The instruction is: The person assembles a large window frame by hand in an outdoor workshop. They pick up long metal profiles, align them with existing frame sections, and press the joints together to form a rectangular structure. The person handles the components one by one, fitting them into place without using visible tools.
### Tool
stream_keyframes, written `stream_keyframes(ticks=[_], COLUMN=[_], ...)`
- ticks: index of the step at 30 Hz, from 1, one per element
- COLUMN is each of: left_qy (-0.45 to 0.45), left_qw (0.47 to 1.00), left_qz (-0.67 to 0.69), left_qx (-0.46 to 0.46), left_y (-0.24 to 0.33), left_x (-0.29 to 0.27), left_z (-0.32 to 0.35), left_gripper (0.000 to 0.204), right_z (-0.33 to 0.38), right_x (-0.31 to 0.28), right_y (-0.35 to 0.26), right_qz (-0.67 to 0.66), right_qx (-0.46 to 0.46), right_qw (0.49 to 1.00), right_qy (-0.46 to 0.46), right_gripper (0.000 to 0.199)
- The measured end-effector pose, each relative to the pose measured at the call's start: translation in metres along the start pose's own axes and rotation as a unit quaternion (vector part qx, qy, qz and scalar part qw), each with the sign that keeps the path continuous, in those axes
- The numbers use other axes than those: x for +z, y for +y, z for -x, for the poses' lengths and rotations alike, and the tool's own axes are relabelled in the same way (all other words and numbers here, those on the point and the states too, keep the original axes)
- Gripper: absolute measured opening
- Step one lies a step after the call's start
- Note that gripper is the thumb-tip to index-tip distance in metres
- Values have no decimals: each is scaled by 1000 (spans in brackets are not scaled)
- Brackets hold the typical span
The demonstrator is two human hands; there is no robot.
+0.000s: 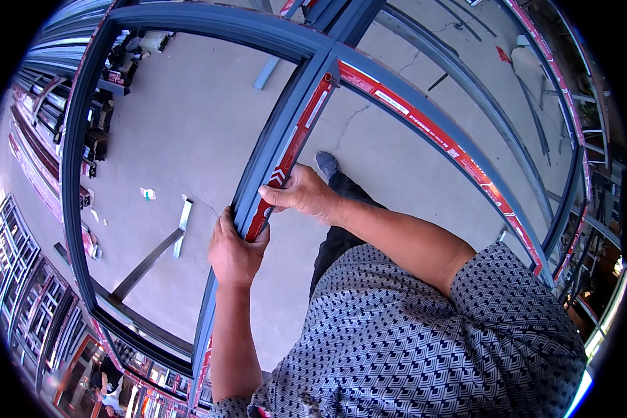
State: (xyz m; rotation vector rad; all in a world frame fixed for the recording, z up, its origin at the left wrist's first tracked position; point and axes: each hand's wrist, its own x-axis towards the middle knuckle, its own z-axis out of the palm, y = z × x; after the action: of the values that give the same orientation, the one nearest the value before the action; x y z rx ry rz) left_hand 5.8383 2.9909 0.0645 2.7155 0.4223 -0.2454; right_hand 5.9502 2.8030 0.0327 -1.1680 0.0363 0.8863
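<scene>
- The grey-blue metal window frame (188, 24) stands over a pale concrete floor (181, 125); its openings hold no panes, so the floor shows through
- The left hand (233, 251) is closed around the frame's upright middle bar (275, 139), thumb over the lower end of the red-and-white protective tape strip (296, 136)
- The right hand (303, 191) grips the same bar just above the left hand, fingertips curled onto the tape
- A second red strip runs along the frame's cross bar (439, 132) to the right
- Loose grey metal bars (150, 254) lie on the floor behind the frame
- Stacked metal profiles (38, 139) line the left side
- One dark shoe (326, 164) shows behind the right hand
</scene>
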Motion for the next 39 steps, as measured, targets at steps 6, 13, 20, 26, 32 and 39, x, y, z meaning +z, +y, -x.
stream_keyframes(ticks=[6, 13, 20, 26, 32, 39], left_qy=[4, -34, 16, -9, -21, -29], left_qw=[1000, 998, 1000, 999, 999, 999], left_qz=[-15, 29, 7, 32, 33, 41], left_qx=[14, -37, 13, -11, -12, -16], left_y=[-6, -3, -10, -7, -12, -17], left_x=[0, -8, -1, -2, -12, -11], left_z=[0, 0, 2, 0, 3, 3], left_gripper=[86, 88, 89, 88, 90, 93], right_z=[1, 0, 3, -2, 0, 2], right_x=[5, 8, 12, 7, 23, 22], right_y=[-5, -2, -13, -39, -39, -26], right_qz=[0, -20, 29, 128, 54, 3], right_qx=[9, 4, 53, 185, 168, 131], right_qw=[1000, 1000, 998, 974, 984, 991], right_qy=[9, 4, 4, -21, -9, -28], right_gripper=[42, 37, 42, 53, 53, 54])
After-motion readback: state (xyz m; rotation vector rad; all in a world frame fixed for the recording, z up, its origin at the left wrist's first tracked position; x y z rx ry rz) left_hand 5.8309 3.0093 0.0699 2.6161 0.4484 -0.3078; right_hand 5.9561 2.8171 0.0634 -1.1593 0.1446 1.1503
